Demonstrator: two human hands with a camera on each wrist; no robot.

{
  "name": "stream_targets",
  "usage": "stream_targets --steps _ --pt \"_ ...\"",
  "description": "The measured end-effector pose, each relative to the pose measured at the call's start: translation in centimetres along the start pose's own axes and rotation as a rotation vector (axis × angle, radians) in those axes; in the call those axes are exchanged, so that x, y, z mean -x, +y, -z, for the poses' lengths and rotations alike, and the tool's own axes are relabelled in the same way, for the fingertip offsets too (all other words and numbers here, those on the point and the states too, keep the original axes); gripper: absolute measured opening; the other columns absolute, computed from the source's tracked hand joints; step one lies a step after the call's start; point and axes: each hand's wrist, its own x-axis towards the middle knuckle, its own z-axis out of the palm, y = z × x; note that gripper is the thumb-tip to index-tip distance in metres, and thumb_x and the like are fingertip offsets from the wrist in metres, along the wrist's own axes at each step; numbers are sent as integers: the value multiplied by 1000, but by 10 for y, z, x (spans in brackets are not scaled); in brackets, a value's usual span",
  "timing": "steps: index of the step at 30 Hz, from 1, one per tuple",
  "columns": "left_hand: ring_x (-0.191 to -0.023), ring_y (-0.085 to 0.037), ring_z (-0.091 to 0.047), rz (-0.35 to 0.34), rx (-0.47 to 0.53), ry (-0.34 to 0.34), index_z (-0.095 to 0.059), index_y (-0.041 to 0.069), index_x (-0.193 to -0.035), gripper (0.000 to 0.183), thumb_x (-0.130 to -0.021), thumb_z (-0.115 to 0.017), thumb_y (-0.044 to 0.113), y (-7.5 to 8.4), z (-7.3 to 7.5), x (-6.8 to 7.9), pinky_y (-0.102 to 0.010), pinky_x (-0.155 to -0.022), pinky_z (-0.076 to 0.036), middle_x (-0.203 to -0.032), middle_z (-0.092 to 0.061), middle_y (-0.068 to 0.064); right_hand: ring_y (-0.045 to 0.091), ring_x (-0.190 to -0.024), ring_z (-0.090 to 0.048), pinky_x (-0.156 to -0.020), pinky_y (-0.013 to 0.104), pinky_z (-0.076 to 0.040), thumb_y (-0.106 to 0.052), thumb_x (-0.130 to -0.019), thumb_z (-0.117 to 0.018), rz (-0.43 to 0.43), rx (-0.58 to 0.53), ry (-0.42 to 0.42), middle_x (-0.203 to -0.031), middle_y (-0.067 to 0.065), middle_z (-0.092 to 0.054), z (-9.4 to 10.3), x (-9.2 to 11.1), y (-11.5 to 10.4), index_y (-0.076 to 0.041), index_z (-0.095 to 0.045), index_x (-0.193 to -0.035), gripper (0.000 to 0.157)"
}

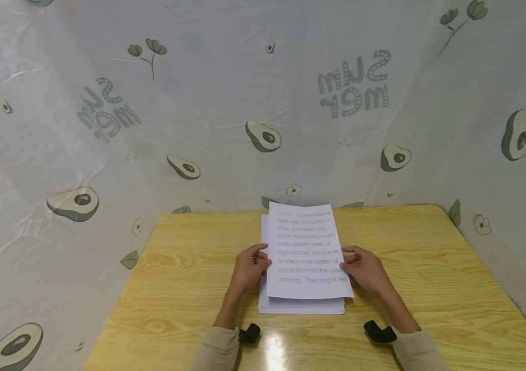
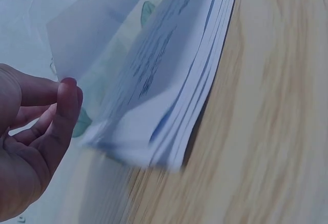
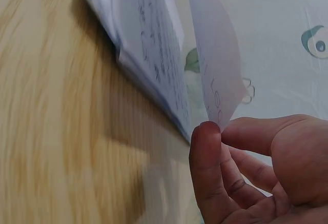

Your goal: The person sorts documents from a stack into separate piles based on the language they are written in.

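A printed sheet of paper (image 1: pixel 307 252) is held up by its two side edges, above a stack of printed paper (image 1: pixel 301 307) on the table. At its left edge my left hand (image 1: pixel 248 267) pinches it between thumb and fingertip. My right hand (image 1: pixel 364 267) pinches the opposite edge the same way. Both wrist views show the lifted sheet (image 2: pixel 92 29) apart from the stack (image 3: pixel 148 39), whose top page also carries print. Much of the stack is hidden under the sheet in the head view.
The stack lies on a light wooden table (image 1: pixel 188 257). Behind and beside it hangs a pale curtain (image 1: pixel 216 93) with avocado, leaf and flower prints. Black bands with a protruding piece (image 1: pixel 380 332) sit at both wrists, below beige sleeves.
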Motion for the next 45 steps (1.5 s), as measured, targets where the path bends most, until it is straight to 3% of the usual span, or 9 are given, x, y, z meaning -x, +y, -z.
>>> stream_targets --steps 10,17,31,45 --pt "-71 -10 -67 -9 3 2 -70 1 -138 47 -92 -77 -3 10 -38 -5 -26 -58 -61 -97 -71 -11 34 -99 -77 -67 25 -57 -10 -100 -72 -7 36 9 -113 26 -74 26 4 21 7 -58 -146 51" --pt "-64 -6 -64 -4 -30 5 -69 3 -139 48 -92 -78 -1 13 -64 -3 -23 -55 -59 -95 -72 -7 22 -90 -72 -66 24 -54 -10 -100 -73 -2 85 35 -111 24 -75 45 11 31 7 -60 -145 50" --pt "-60 -6 -66 5 8 4 -68 5 -141 49 -93 -78 -1 26 -109 0 -21 -54 -58 -96 -71 -2 16 -87 -71 -66 24 -55 -13 -101 -72 -20 144 53 -111 25 -76 78 22 59 9 -60 -143 49" --pt "-59 -4 -65 4 37 -26 -68 3 -139 47 -93 -77 -2 36 -142 4 -19 -51 -53 -95 -70 0 14 -85 -69 -65 23 -53 -14 -102 -72 -23 196 66 -110 26 -75 103 34 76 13 -59 -141 49"
